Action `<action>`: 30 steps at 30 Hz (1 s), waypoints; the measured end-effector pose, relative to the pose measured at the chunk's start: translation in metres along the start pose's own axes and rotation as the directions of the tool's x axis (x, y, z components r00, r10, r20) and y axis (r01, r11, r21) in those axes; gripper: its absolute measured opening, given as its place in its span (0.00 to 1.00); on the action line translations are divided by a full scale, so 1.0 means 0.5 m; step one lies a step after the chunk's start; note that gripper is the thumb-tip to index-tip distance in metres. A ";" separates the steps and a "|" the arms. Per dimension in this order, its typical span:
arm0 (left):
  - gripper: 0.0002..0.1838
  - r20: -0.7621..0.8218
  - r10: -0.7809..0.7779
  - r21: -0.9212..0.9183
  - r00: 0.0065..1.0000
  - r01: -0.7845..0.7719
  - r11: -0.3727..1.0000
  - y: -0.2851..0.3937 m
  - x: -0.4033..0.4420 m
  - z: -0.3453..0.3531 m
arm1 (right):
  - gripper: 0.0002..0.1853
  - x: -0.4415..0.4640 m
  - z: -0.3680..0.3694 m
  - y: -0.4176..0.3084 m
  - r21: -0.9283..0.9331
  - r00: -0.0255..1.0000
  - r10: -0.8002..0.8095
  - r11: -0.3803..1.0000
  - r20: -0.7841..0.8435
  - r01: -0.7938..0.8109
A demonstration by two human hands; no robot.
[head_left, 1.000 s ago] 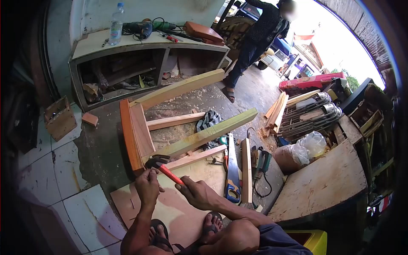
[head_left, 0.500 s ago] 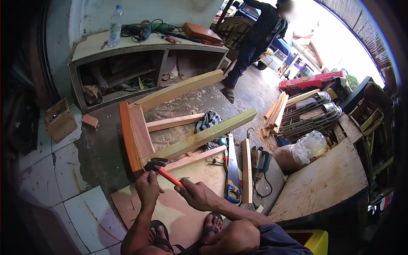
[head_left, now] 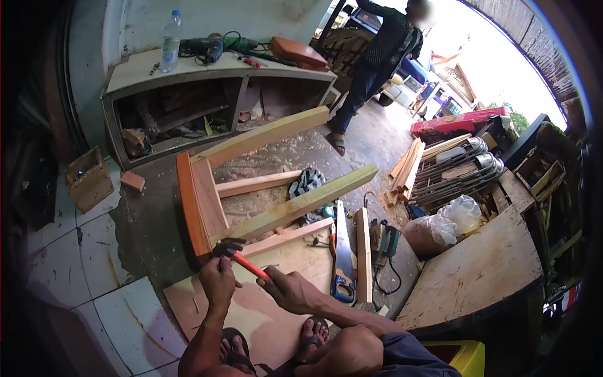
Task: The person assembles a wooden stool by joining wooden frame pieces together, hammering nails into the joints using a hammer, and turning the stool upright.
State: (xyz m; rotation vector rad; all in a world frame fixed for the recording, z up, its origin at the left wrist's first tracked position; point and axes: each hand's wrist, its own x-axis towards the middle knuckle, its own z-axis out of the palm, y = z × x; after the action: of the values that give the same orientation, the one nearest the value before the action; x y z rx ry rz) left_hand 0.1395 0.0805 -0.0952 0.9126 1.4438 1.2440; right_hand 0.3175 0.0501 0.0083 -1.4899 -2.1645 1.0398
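Note:
My right hand point(head_left: 290, 290) is closed round the red handle of a hammer point(head_left: 249, 262). The hammer's black head is over the near corner of the wooden frame point(head_left: 251, 223), just above the fingertips of my left hand point(head_left: 218, 280). Those fingers are pinched together at the corner, and what they hold is too small to make out. The frame lies on the floor, with an orange-brown end piece point(head_left: 190, 204) on its left and pale legs reaching to the right.
A handsaw point(head_left: 343, 261), a loose wood bar point(head_left: 363, 254) and a green sander point(head_left: 385, 242) lie right of the frame. Behind stands a low cabinet point(head_left: 176, 74) with drills and a bottle point(head_left: 169, 47). A person point(head_left: 377, 63) stands at the back.
The hammer head has dipped slightly toward my left fingertips. My left hand keeps its pinch at the corner. The camera view has shifted a little.

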 end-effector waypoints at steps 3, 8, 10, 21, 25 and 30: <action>0.15 -0.016 0.056 0.012 0.998 -0.056 0.998 0.004 -0.005 0.002 | 0.15 -0.002 0.011 0.019 -0.047 1.000 -0.020 0.999 -0.023 0.019; 0.15 -0.030 0.018 -0.010 0.999 -0.018 1.000 -0.006 0.002 0.006 | 0.16 -0.004 0.002 0.009 -0.027 1.000 0.008 1.000 0.022 -0.007; 0.15 -0.027 0.044 -0.043 0.999 -0.045 0.998 -0.013 0.005 0.009 | 0.17 -0.001 0.006 0.016 -0.004 1.000 -0.007 1.000 0.016 0.007; 0.14 0.011 0.010 -0.015 1.000 -0.010 1.000 -0.005 0.001 0.008 | 0.16 -0.006 0.005 0.014 -0.030 1.000 -0.006 1.000 0.018 0.007; 0.14 0.006 -0.034 -0.049 0.999 0.034 0.998 -0.005 0.004 0.009 | 0.16 -0.006 0.003 0.007 -0.002 0.999 -0.018 1.000 0.036 0.018; 0.14 -0.001 -0.011 -0.039 1.000 0.011 0.999 0.003 0.000 0.008 | 0.15 -0.003 0.011 0.016 -0.007 0.999 -0.032 0.999 0.026 0.032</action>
State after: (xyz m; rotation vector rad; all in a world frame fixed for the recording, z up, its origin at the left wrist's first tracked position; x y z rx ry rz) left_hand 0.1434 0.0818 -0.0939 0.8766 1.4192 1.2610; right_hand 0.3200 0.0485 -0.0008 -1.4476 -2.2045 1.0470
